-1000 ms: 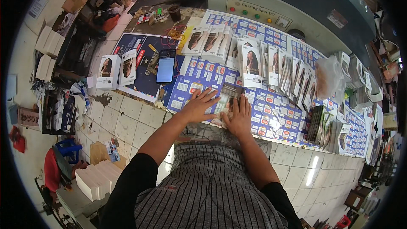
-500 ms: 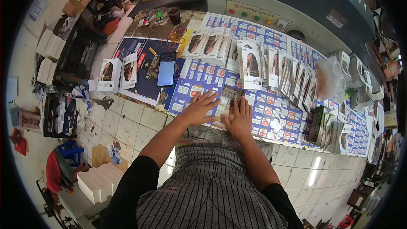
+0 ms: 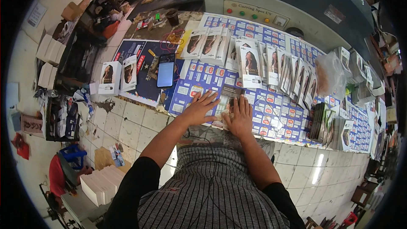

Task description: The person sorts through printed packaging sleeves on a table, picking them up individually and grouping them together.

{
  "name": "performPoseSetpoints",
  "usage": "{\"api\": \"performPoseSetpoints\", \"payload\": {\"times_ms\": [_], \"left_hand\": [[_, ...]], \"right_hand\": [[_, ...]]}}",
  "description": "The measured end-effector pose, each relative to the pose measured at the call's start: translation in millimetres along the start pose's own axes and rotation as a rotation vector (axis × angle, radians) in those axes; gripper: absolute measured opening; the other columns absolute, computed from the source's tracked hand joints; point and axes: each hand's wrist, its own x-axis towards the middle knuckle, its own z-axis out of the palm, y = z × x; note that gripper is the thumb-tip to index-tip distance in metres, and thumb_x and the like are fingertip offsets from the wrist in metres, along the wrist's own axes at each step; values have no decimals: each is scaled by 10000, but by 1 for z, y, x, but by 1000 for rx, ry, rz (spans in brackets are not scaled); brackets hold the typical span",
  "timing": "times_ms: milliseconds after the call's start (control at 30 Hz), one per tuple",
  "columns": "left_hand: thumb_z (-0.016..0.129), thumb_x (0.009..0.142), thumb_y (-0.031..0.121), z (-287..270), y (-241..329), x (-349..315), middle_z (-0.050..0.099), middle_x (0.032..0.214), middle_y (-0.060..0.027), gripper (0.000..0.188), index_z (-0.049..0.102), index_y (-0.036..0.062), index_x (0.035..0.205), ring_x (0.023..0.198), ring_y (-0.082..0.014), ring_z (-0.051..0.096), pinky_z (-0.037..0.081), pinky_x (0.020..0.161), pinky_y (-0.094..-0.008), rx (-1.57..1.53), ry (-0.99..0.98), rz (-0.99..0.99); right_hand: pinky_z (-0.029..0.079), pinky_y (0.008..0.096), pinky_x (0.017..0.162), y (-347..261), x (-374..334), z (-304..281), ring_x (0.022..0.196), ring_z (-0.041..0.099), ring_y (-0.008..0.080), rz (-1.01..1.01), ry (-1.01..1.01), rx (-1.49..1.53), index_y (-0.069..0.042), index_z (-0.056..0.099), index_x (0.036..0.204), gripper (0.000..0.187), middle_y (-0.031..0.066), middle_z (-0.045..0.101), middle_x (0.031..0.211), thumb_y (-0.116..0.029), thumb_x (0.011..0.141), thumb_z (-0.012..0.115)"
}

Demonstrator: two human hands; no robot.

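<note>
Both hands are down flat at the near edge of the counter: the left hand (image 3: 200, 109) with fingers spread, the right hand (image 3: 240, 116) beside it with fingers together, both palms pressing on a dark flattened carton (image 3: 227, 101) lying on the blue printed sheets (image 3: 275, 106). Neither hand pinches anything. It looks like the flattening or creasing step; the next move probably needs an edge lifted with the fingertips. A row of folded cartons (image 3: 271, 61) stands behind, a smartphone (image 3: 165, 70) lies left
</note>
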Motion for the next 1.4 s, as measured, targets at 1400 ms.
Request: {"api": "performPoseSetpoints", "payload": {"times_ms": [1400], "left_hand": [[749, 807, 483, -24, 29, 33, 259, 1616, -102, 832, 371, 298, 1525, 1502, -355, 190, 181, 1103, -759, 230, -245, -22]], "right_hand": [[476, 399, 760, 93, 36, -43, 898, 591, 249, -28, 213, -126, -199, 652, 1291, 483, 47, 596, 949, -205, 815, 729]]}}
